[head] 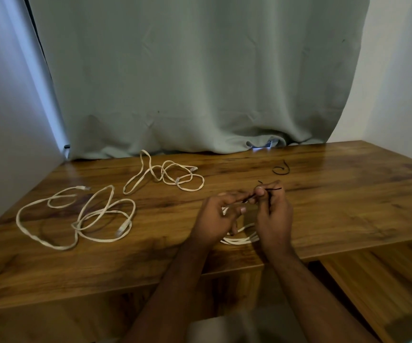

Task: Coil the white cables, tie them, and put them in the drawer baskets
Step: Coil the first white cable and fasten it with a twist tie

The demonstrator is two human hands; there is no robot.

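Observation:
A coiled white cable (240, 240) lies on the wooden table (348, 199), mostly hidden under my hands. My left hand (216, 217) and my right hand (275, 214) both pinch a thin black tie (270, 194) just above that coil. A second white cable (81, 216) sprawls loose at the left. A third loose white cable (167, 174) lies further back, near the curtain. The drawer baskets are not in view.
Another black tie (281, 168) rests on the table at the back right. A grey-green curtain (200, 78) hangs behind the table. A lower wooden surface (378, 280) sits at the right below the tabletop edge. White walls stand on both sides.

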